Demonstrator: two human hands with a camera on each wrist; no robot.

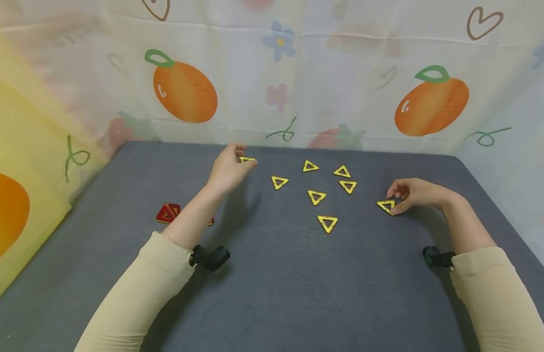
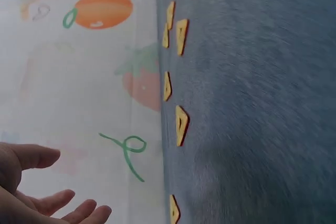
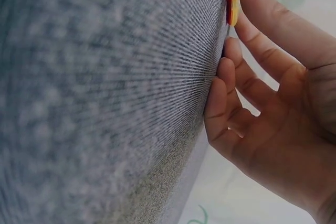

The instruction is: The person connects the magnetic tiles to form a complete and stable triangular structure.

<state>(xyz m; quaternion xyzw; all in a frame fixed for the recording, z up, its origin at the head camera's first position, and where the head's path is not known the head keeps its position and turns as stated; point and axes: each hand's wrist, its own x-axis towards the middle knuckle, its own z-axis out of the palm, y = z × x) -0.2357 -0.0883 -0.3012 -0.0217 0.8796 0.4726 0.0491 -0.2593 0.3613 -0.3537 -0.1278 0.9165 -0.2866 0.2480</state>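
In the head view, the left hand (image 1: 230,168) is being held out over the far side of the grey table (image 1: 272,298), its thumb and fingers parted, and one yellow triangle (image 1: 247,158) is being partly framed between them. Well apart from it, on the other side, a second yellow triangle (image 1: 383,208) is being pinched by the right hand (image 1: 415,195) — the thumb is being set at a corner of the piece. Between the two hands, six more yellow triangles (image 1: 327,218) are being seen scattered, two of them close together. Red triangles (image 1: 165,215) are being partly hidden by the left forearm. A dark strap is being worn on each wrist, and the far edge is being backed by a fruit-printed cloth (image 1: 245,73).

In the left wrist view, the left hand is being shown at the lower corner with thumb and fingers spread, nothing being gripped; seven yellow triangles are being seen along the table, the lowest being cut off by the frame.

In the right wrist view, the pinched piece is being seen edge-on — it is being held at the thumb and index fingertips, while the other fingers are being curled beside the table surface.
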